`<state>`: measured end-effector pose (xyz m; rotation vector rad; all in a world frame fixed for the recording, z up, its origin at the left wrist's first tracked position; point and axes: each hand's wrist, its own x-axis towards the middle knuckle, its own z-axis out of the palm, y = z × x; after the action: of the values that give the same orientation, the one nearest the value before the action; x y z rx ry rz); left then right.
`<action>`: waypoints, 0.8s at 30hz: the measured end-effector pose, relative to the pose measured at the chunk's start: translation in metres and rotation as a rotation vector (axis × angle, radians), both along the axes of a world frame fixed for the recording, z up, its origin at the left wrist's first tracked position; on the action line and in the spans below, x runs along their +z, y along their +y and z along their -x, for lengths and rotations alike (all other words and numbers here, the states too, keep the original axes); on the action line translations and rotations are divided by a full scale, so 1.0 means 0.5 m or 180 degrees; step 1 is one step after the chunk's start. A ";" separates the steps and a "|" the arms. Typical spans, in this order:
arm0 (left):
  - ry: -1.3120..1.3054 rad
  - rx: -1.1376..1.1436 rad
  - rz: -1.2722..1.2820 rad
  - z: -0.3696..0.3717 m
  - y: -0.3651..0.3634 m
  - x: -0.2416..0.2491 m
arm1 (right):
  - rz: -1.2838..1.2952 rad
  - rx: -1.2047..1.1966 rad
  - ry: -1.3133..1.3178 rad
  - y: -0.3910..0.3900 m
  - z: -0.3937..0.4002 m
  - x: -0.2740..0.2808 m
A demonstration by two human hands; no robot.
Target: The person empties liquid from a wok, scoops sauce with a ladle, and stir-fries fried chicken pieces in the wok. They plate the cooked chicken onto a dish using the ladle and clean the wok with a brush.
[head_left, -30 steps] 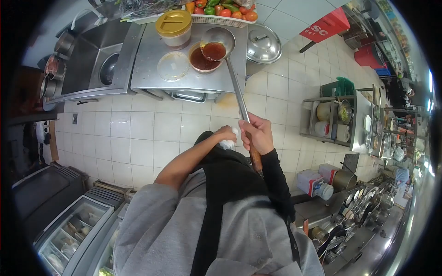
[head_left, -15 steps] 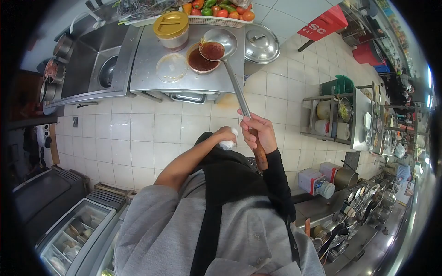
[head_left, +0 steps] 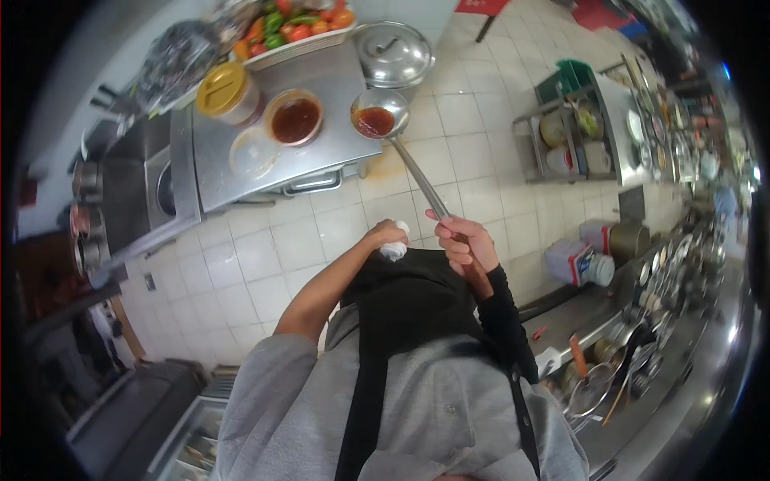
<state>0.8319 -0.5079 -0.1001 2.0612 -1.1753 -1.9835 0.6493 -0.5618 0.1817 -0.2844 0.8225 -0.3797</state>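
Note:
My right hand [head_left: 465, 240] is closed round the wooden handle of a long metal ladle [head_left: 418, 174]. Dark red sauce [head_left: 374, 123] lies in the ladle's bowl, which hangs level by the right edge of the steel table [head_left: 321, 164]. A white cloth [head_left: 394, 248] is bunched in my closed left hand [head_left: 387, 233], in front of the apron. On the table stands an uncovered tub of red sauce [head_left: 295, 118]. Beside it are a clear round lid [head_left: 253, 153] and a container with a yellow lid [head_left: 228, 93].
A basket of peppers and tomatoes [head_left: 301, 50] sits at the table's back. Right of the table is a large pot lid [head_left: 393, 54]. A sink [head_left: 132, 180] adjoins on the left. A wheeled rack [head_left: 603, 132] and a counter with pans and strainers [head_left: 592, 389] stand to the right.
The ladle has moved right, away from above the sauce tub, with sauce in its bowl. My view has turned, so the table sits further left. My left hand still holds the cloth.

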 end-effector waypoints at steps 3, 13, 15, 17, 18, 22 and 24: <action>0.0131 -0.0367 -0.0108 0.042 -0.013 0.011 | -0.0304 -0.0439 -0.0381 0.039 0.103 -0.021; 0.0235 -0.1128 -0.0231 0.303 -0.322 -0.079 | 0.0374 -0.2548 -0.0088 0.116 0.535 -0.008; 0.0399 -0.0953 -0.0216 0.381 -0.423 -0.019 | 0.0503 -0.3090 -0.0020 0.122 0.607 -0.040; 0.0597 -0.0653 -0.0090 0.496 -0.533 0.054 | 0.0590 -0.3526 0.0120 0.125 0.680 -0.070; 0.0852 -0.0578 -0.0162 0.552 -0.603 0.073 | 0.0584 -0.3743 0.0231 0.118 0.724 -0.084; 0.1453 -0.0571 0.0715 0.842 -0.846 0.211 | 0.0503 -0.4664 0.0353 0.103 0.842 -0.155; 0.1504 -0.0706 0.1126 1.014 -0.978 0.260 | 0.0375 -0.4976 0.0324 0.087 0.895 -0.145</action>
<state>0.3252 -0.9967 0.0298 1.2551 -1.5442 -2.0055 0.2020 -0.5181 0.1095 0.3088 0.9962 -1.8825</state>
